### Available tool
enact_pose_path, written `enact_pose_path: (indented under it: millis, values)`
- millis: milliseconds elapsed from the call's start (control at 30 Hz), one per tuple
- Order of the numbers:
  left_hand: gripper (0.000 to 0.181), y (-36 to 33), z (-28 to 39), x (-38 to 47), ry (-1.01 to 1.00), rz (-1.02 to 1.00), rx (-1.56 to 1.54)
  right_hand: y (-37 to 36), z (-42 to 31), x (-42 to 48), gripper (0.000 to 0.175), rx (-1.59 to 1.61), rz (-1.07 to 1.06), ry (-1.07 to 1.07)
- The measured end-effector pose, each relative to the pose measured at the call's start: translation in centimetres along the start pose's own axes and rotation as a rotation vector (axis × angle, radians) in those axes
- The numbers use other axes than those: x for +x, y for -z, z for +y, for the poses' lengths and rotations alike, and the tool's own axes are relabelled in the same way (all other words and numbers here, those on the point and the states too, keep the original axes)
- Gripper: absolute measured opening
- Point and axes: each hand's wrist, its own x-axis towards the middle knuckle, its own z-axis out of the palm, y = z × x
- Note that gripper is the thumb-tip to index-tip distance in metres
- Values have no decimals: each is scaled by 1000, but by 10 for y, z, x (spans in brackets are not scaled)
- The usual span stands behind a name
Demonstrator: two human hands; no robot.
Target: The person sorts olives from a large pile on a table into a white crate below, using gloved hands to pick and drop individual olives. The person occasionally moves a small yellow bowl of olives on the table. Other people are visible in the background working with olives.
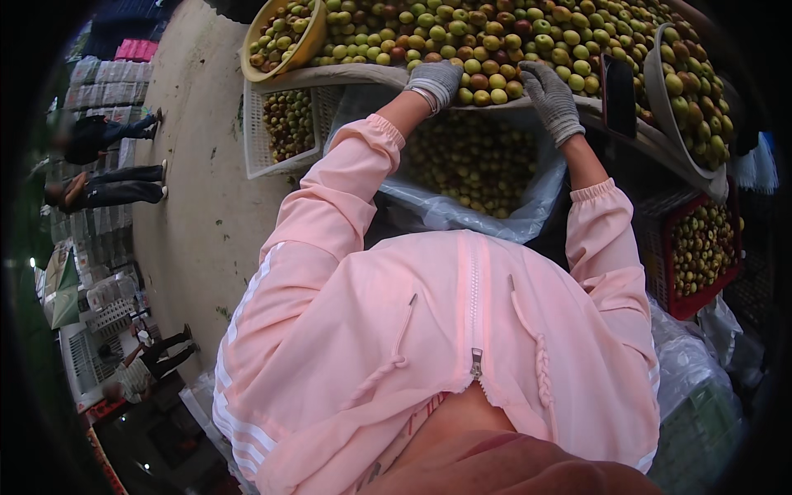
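Note:
Many green and reddish-brown jujube-like fruits (489, 43) cover a sorting table with a cloth-covered edge (352, 75). My left hand (436, 81), in a grey knit glove, rests on the fruits at the near edge, its fingers curled; whether it holds one cannot be told. My right hand (550, 102), gloved alike, lies at the same edge further right, with its fingers extended and slightly apart and nothing visibly held. Several fruits lie between the hands. Below them, a container lined with clear plastic (458, 213) holds more fruits, partly in shade.
A yellow basin (318, 37) of fruits stands at the table's left, a pale basin (659, 86) at the right, near a phone (619, 96). Below are a white crate (250, 130) and a red crate (671, 278) with fruits. Several people stand far left, beside stacked bagged goods (108, 74).

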Motion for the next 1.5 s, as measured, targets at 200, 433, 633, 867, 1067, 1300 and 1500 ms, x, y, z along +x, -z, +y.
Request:
enact_pose_path:
  millis: [200, 433, 633, 867, 1067, 1300, 1500]
  values:
    - [34, -5, -44, -14, -20, -4, -790, -10, 7, 4, 33, -51, -9, -12]
    - [45, 10, -75, -95, -45, 10, -2555, -14, 1, 6, 27, -3, -16, -1]
    - [39, -23, -111, -116, 209, 120, -2538, -17, 1, 2, 30, -31, -66, -9]
    - [52, 39, -260, -77, 688, 603, -2592, -22, 1, 6, 29, -5, -105, -38]
    - [29, 53, -193, -66, 510, 422, -2190, -15, -2, 6, 28, -20, -62, -27]
    - [30, -10, -12, -91, 296, -92, -2850, 15, 18, 15, 32, 129, 63, -109]
    - [24, -16, -21, -21, -81, 432, -766, 23, 17, 12, 32, 87, 93, -99]
